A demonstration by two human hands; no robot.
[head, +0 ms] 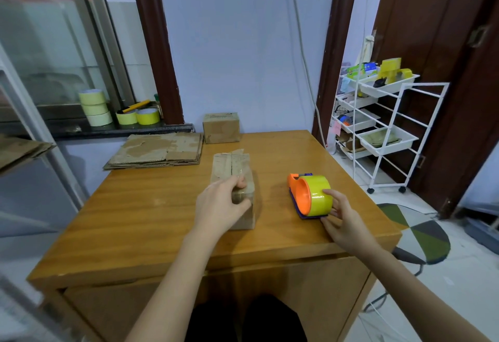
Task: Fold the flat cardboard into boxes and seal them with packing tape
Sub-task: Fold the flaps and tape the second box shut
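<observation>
Centrally, on wooden table (151,222): small cardboard box (237,179), far flaps partly raised, gripped at its near end by left hand (220,206), fingers curled over the top, thumb against the near face. Just right of it, well apart: orange tape dispenser (303,195) with yellow tape roll (318,193), resting on the tabletop, touched by right hand (341,220), fingers nearly straight against roll and base. At far left corner: stack of flat cardboard (159,149). Beside it, at the wall: finished box (221,128). On the window ledge: spare tape rolls (94,108).
</observation>
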